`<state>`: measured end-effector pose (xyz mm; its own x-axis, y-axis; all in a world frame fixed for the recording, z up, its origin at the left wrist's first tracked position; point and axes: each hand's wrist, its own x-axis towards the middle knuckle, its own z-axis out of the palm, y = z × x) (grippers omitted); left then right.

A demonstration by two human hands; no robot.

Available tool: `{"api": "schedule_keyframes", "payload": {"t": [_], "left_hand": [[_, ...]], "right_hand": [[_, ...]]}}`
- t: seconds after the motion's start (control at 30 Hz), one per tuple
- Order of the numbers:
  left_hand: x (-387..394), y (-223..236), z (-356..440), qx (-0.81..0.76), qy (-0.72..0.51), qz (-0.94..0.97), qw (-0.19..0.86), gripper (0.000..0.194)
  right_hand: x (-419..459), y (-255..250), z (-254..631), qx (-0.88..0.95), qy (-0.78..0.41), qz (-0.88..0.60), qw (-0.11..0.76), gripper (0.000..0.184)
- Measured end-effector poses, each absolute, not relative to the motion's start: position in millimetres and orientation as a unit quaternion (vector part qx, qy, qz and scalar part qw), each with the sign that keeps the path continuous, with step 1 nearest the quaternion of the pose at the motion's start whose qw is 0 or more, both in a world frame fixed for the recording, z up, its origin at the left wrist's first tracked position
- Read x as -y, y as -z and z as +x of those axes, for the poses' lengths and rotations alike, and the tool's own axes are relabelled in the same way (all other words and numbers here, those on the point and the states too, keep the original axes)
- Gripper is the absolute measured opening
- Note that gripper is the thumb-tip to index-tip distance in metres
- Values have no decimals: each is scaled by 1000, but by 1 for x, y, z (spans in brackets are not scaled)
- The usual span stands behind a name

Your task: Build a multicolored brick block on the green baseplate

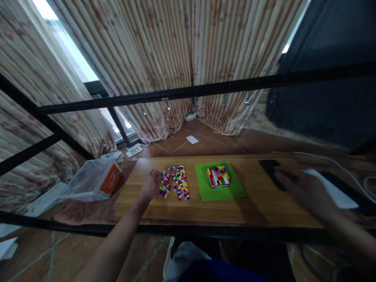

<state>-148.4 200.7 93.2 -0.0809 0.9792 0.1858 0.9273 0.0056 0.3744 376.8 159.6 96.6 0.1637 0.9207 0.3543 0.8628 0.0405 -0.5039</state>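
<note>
My left hand [150, 185] is at the left edge of a spread of small loose toy bricks [180, 182] in many colours. Its fingers are curled together, and whatever they may hold is hidden. To the right of the loose bricks lies a green baseplate [206, 192]. On it stands a low, roughly square build of colourful bricks [219, 177]. My right hand [286, 177], smeared by motion, is at the right over a black phone-like slab [272, 172]; its fingers cannot be made out.
The wooden board [152, 213] carries the bricks and baseplate. A clear plastic box [88, 180] with an orange label stands to the left. At the right lie a white flat object [331, 188] and a white cable [337, 161]. A black metal bar [182, 93] crosses beyond the board, before curtains [164, 51].
</note>
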Motion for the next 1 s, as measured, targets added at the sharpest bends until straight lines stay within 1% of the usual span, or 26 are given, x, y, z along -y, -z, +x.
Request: {"api": "schedule_keyframes", "payload": {"t": [0.1, 0.2, 0.27, 0.37, 0.53, 0.73, 1.0], "left_hand": [[-197, -102, -122, -655, -247, 705, 114, 23], [-196, -104, -85, -606, -288, 727, 145, 22], [-199, -100, -59, -582, -313, 732, 164, 20], [-209, -90, -21, -557, -350, 723, 210, 19], [-232, -79, 20, -555, -355, 710, 248, 23], [-247, -81, 33, -584, -341, 692, 252, 26], [-232, -83, 40, -586, -346, 690, 245, 24]], "right_hand": [[-161, -47, 365, 660, -68, -688, 293, 30], [-170, -8, 349, 685, 16, -671, 282, 30], [-176, 3, 342, 686, 76, -672, 269, 31], [-179, 5, 338, 685, 122, -670, 259, 32], [-176, 4, 339, 683, 136, -660, 282, 29], [-175, 2, 338, 682, 132, -662, 281, 28], [-174, 1, 338, 679, 114, -672, 273, 28]]}}
